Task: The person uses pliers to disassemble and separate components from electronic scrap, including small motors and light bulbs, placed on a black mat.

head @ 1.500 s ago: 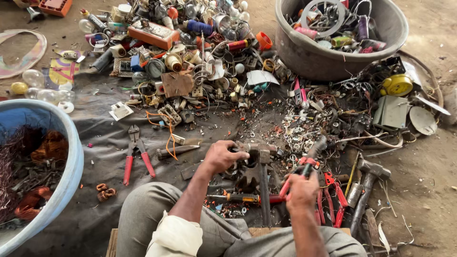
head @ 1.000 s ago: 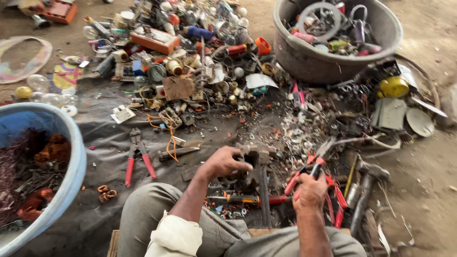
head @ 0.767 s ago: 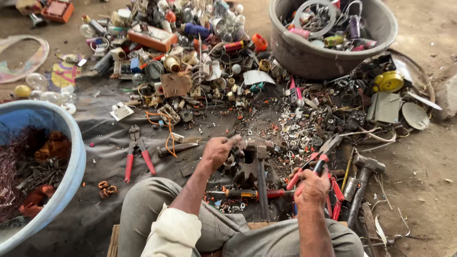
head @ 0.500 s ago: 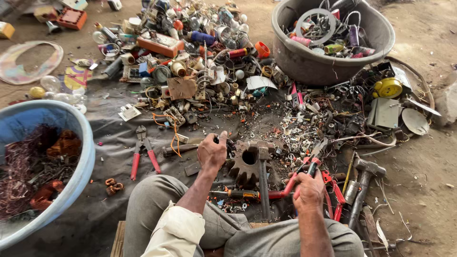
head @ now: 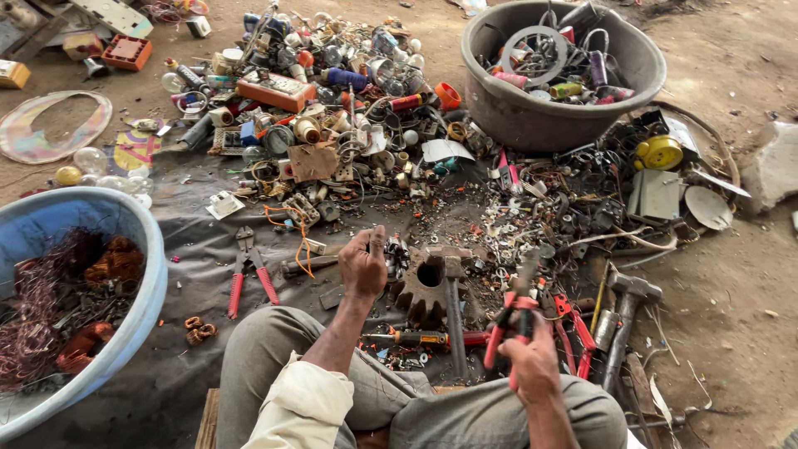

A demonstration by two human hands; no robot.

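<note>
My left hand (head: 364,264) reaches forward over the dark ground sheet (head: 179,274), its fingers closed on a small metal part just left of a rusty toothed gear (head: 422,291). My right hand (head: 527,359) grips red-handled pliers (head: 514,312) with the jaws pointing up and away from me. A hammer (head: 451,308) with a grey shaft lies across the gear. My knees in grey trousers fill the bottom of the view.
A blue tub (head: 79,291) of copper wire sits at left. A grey tub (head: 559,71) of scrap stands at the back right. Loose red-handled pliers (head: 249,270), another hammer (head: 625,320), a yellow round part (head: 658,152) and a heap of mixed scrap lie ahead.
My left hand has moved from the gear's top edge forward and left, closing on a small part. My right hand has drawn the pliers slightly closer to me.
</note>
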